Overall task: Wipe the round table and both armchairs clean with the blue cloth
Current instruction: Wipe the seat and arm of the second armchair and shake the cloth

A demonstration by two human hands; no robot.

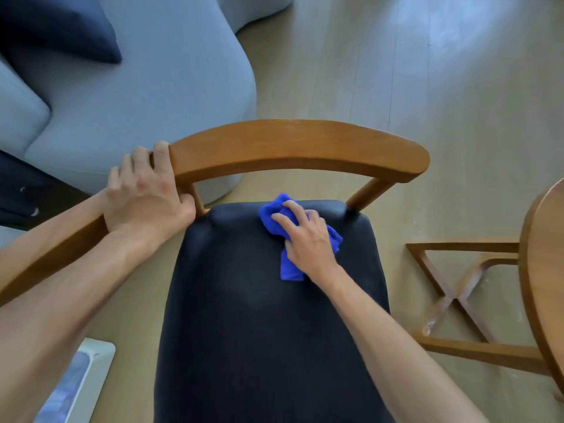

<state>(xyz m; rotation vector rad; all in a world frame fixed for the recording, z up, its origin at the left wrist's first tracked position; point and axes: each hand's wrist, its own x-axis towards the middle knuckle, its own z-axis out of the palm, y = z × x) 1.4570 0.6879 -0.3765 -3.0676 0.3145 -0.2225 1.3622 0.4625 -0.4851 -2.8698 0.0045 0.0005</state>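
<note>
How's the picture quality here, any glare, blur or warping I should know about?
Head view: window glare whitens the floor at upper right; wide-angle warping bows the armchair rail and stretches both forearms; the sofa looks soft, while the cloth and right hand are fairly sharp.

The blue cloth (pixel 291 254) lies bunched on the back of the armchair's (pixel 268 315) dark seat, just before its curved wooden backrest. The round wooden desk (pixel 541 270) stands near the chair's right.
</note>
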